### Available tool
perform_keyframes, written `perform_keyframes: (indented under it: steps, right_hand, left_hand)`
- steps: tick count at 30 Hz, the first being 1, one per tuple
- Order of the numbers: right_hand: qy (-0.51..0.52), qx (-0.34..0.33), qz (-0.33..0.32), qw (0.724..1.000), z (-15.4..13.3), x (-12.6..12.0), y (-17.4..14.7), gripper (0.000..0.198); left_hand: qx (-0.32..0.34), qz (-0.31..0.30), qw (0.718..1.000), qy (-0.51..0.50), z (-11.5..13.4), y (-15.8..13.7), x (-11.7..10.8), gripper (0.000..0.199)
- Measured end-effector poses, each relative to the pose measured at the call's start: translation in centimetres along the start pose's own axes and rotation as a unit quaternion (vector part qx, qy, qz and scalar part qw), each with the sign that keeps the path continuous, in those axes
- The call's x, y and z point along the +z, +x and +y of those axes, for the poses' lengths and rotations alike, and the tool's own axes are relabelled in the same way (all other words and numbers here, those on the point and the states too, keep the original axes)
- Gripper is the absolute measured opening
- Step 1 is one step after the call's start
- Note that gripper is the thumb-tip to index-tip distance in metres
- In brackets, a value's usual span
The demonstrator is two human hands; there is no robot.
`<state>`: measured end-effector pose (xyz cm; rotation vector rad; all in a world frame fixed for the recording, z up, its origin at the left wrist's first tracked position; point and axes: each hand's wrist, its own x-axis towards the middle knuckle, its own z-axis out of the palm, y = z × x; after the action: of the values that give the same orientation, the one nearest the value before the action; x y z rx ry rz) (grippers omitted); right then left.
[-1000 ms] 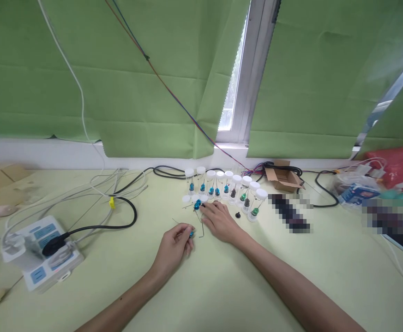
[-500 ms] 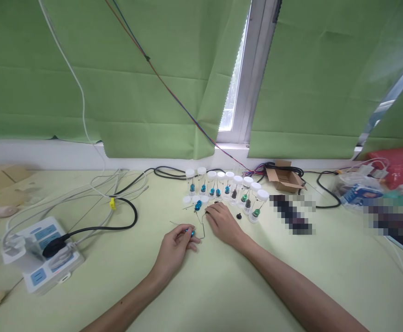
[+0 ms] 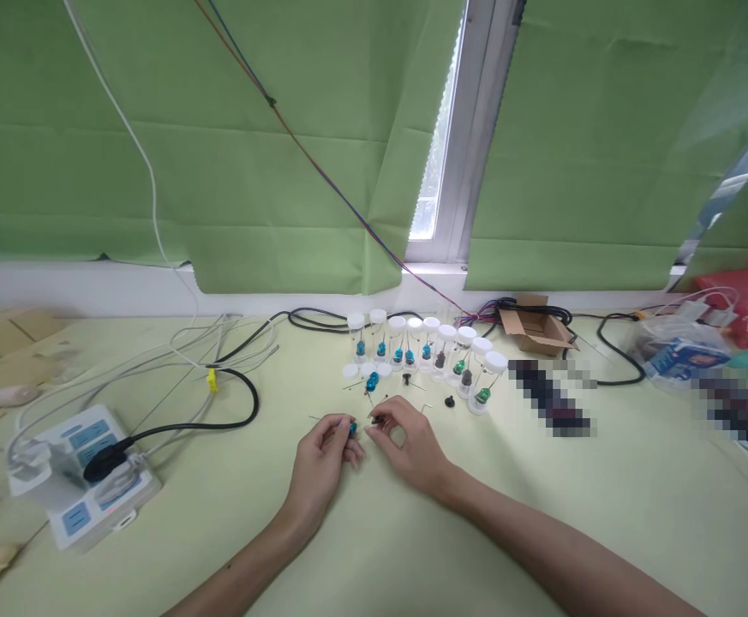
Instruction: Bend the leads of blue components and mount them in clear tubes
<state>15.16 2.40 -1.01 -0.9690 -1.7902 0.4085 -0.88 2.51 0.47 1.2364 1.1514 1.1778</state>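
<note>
My left hand point(image 3: 320, 454) is pinched on a small shiny blue metal part point(image 3: 352, 428), from which a thin rod points out to the left. Close beside it, my right hand point(image 3: 412, 450) holds a tiny dark piece point(image 3: 377, 420) between thumb and fingertips; its exact kind is too small to tell. Just beyond the fingers lies another blue part point(image 3: 372, 381) with thin pins around it. A bent thin metal key point(image 3: 426, 406) shows partly behind my right hand. Small black pieces rest nearby, one with a pin point(image 3: 407, 379) and one alone point(image 3: 449, 401).
Several clear vials with white caps point(image 3: 489, 362) stand in a row behind the hands, holding blue, green and dark parts. An open cardboard box point(image 3: 537, 330) sits at the back right. Leftward are a power strip point(image 3: 94, 437) and loose cables point(image 3: 245, 381).
My right hand has lifted off the table and drawn toward my left hand, now with a tiny dark piece in its fingertips. The bent key has gone from between the hands.
</note>
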Motion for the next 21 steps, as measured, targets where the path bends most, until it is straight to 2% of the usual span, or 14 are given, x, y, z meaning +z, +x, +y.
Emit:
perform_keyframes:
  steps: [6,14,21]
  right_hand:
    - [0.015,-0.041,-0.056,0.997,-0.11,-0.08,-0.44,0.016]
    - [0.019,-0.042,-0.059,0.997,-0.27,-0.14,-0.50,0.021]
    - [0.029,-0.069,-0.099,0.992,0.11,-0.07,-0.73,0.029]
  left_hand:
    - [0.002,-0.020,1.000,0.006,0.03,-0.15,0.02,0.031]
    - [-0.009,-0.031,0.999,0.014,0.11,-0.24,0.14,0.032]
    - [-0.006,-0.036,0.999,0.016,-0.01,-0.17,0.09,0.031]
